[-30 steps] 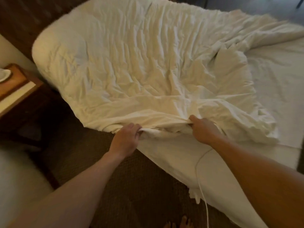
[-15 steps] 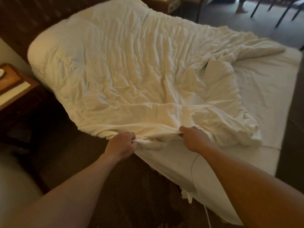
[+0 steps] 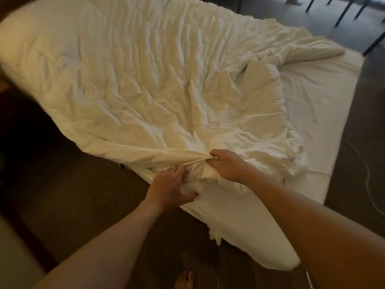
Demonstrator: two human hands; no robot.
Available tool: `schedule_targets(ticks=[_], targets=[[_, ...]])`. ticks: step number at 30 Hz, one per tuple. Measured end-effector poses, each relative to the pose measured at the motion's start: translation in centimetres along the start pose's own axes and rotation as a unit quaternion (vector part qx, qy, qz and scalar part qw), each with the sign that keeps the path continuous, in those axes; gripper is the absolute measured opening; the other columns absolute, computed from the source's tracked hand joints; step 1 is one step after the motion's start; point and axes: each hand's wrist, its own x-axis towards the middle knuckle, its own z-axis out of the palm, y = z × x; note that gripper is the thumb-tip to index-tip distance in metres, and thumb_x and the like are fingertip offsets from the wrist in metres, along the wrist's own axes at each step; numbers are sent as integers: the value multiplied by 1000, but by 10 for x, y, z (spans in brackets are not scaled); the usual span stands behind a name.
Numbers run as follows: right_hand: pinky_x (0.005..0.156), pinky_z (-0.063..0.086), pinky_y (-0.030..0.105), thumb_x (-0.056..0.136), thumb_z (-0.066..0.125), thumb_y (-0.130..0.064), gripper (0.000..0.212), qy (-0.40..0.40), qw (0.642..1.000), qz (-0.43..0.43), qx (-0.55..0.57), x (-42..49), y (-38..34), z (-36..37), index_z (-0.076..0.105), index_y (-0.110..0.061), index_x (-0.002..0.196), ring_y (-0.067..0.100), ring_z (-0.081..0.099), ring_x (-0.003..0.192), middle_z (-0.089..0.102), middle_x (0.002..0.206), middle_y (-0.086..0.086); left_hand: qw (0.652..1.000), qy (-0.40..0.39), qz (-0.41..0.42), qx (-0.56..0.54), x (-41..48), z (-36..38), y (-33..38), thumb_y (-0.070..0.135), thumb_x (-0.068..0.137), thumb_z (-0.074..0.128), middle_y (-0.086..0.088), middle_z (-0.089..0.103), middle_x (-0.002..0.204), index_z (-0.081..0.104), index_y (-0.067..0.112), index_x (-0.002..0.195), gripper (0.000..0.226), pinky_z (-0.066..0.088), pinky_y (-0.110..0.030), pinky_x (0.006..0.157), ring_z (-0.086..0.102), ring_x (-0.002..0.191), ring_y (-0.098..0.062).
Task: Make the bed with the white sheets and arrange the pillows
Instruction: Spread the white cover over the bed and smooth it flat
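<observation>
both hands (image 3: 227,164) grip the bunched white duvet (image 3: 156,76) edge.

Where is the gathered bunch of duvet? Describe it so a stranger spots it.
The bed lies mostly under a rumpled duvet. Follow its near edge to where the left hand and right hand grip it. The bunch is the tight wad between them, creases fanning out, unlike loose wrinkles elsewhere.

The left hand (image 3: 169,187) has moved in beside the right hand (image 3: 227,164) at the near edge of the bed (image 3: 325,113), bunching the white duvet (image 3: 145,80) between them.
</observation>
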Motion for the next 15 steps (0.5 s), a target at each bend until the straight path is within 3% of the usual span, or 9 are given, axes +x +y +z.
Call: schedule_targets(ticks=[3,6,9,11,12,14,15], targets=[[66,36,24,105,50,-34,24,5,997,5,78,-11,21,-5,64,-16,101,19,56,94,60,94,-2,998,46,-18,-34,-9,27,30,69,68,75,9,45,77,36,27,87,61,35,-32,58,46,66,-16],[67,40,27,102,53,-45,29,27,993,-7,111,-20,40,-5,63,-18,101,17,59,90,63,93,-4,994,112,-17,-1,-13,45,53,51,76,81,3,56,83,48,21,96,49,45,-36,61,55,70,-21],[71,46,31,94,64,-51,32,168,982,-72,48,-31,58,2,58,-21,104,16,59,87,64,94,-5,989,145,3,25,-9,43,64,39,93,66,0,66,84,58,19,106,25,50,-38,55,63,66,-25],[73,45,35,92,65,-43,27,290,938,-176,-73,-44,79,13,55,-18,97,19,52,87,57,93,-2,987,157,-18,20,-9,37,65,33,95,67,-2,68,80,61,16,102,19,49,-37,53,62,63,-27],[72,46,36,92,63,-39,23,309,920,-212,-115,-53,88,20,55,-18,91,21,51,83,55,89,-1,986,160,-38,11,-10,33,63,30,94,69,-3,68,79,61,16,100,18,48,-37,53,62,63,-28],[69,51,40,94,58,-38,21,245,926,-240,-156,-67,104,38,60,-18,89,20,54,80,58,88,-2,986,152,-63,6,-13,24,59,27,93,71,-5,67,79,60,16,98,17,47,-38,52,62,63,-31],[70,53,40,95,56,-40,22,194,939,-231,-167,-72,107,44,64,-20,98,20,58,85,62,95,-4,988,141,-63,3,-12,20,58,26,93,70,-4,67,79,59,16,99,16,47,-38,52,62,63,-31]])
